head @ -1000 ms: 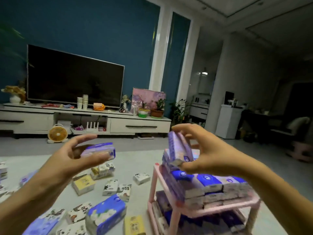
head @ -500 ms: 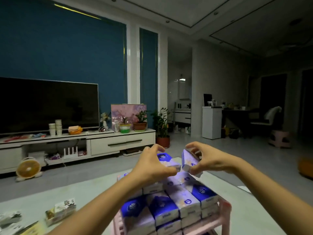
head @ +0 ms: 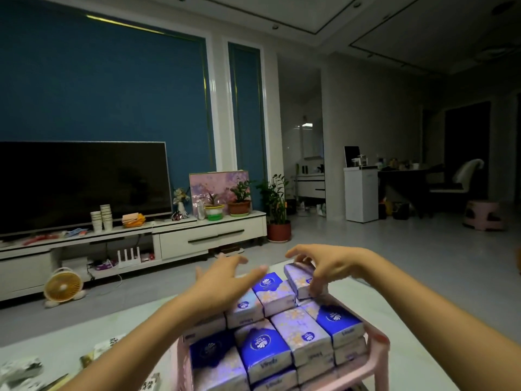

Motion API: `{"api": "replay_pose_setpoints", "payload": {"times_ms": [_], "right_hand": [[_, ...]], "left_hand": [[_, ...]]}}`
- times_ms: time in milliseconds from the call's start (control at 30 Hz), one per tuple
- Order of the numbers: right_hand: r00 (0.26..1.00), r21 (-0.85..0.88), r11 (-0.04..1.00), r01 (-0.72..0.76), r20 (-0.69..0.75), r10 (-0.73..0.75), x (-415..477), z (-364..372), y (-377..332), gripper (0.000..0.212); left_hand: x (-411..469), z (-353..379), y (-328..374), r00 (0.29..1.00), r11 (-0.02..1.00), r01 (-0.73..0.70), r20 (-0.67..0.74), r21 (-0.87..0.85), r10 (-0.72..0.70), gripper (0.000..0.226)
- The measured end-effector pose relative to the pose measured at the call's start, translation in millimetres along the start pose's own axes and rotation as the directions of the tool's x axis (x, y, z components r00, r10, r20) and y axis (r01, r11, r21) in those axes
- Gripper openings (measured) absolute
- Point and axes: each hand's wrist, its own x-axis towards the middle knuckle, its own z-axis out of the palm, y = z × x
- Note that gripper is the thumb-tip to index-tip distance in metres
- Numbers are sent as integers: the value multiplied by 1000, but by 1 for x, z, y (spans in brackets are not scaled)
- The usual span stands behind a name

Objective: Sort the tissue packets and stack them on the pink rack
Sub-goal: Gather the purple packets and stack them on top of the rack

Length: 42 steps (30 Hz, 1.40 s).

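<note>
Right up close, the pink rack [head: 377, 351] is full of blue and purple tissue packets [head: 265, 345]. They sit side by side in rows and are piled in layers. Loose packets [head: 22, 368] in other colours lie on the floor mat [head: 127, 323], to the left of the rack.

At the back of the pile, the left hand [head: 222, 283] is over the packets. Its fingers [head: 251, 273] are straight and spread wide, and it holds nothing. I cannot tell if it touches the pile. A blue-topped packet [head: 267, 283] lies just beside its fingertips.

The right hand [head: 329, 263] is at the back right corner. Its fingers [head: 296, 253] are bent down round one purple packet [head: 300, 279] and hold it. That packet sits on top of the pile.

Farther away, a small round fan [head: 62, 285] stands on the floor. Behind it is a long white TV stand [head: 197, 238] with a big dark TV [head: 81, 184], paper cups [head: 103, 217] and potted plants [head: 239, 198].
</note>
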Motion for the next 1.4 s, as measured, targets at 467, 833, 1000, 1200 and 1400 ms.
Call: {"api": "replay_pose_setpoints", "payload": {"times_ms": [467, 833, 1000, 1200, 1400], "right_hand": [[991, -189, 976, 106, -65, -120, 8, 53, -14, 61], [995, -259, 963, 73, -46, -88, 7, 57, -15, 59], [993, -252, 968, 21, -110, -50, -1, 51, -28, 61], [798, 47, 934, 353, -536, -275, -51, 77, -86, 44], [783, 338, 717, 610, -398, -478, -101, 177, -156, 34]], "left_hand": [[-32, 14, -43, 957, 919, 147, -181, -366, -225, 52], [-24, 24, -46, 944, 926, 177, -209, -334, -256, 46], [-35, 16, -39, 945, 890, 177, -180, -420, -273, 63], [-92, -21, -74, 918, 915, 108, -315, -388, -242, 45], [-221, -50, -160, 902, 949, 280, -297, -147, -312, 24]]}}
